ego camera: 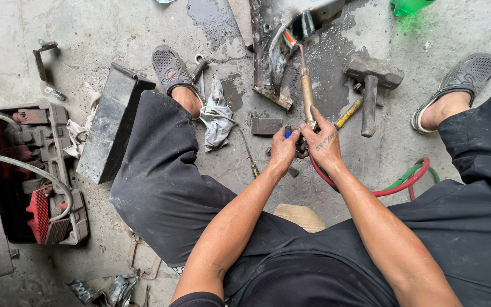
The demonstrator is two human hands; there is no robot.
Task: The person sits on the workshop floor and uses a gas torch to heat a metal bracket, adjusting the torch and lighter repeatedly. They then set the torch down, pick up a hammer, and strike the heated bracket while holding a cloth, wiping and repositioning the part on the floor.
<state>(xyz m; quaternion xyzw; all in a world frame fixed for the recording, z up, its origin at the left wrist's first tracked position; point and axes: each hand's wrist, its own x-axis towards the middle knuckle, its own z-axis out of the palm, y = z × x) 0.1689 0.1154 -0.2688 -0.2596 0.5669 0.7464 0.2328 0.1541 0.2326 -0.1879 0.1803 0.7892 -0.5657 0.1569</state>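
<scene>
I hold a brass gas torch (307, 94) over the concrete floor, its lit tip glowing orange against a bent grey metal part (272, 42). My right hand (324, 140) grips the torch handle where the red hose (394, 186) and green hose (409, 173) join it. My left hand (283, 151) pinches the small blue valve knob at the torch's base, right beside the right hand. Both forearms reach forward between my knees in black trousers.
A sledgehammer (371, 79) lies right of the torch. A grey rag (217, 116), a spanner (199, 69) and a screwdriver (249, 154) lie by my left foot. A dark metal box (109, 128) and a red-and-grey machine part (32, 170) sit at left. A green bottle (407, 5) stands top right.
</scene>
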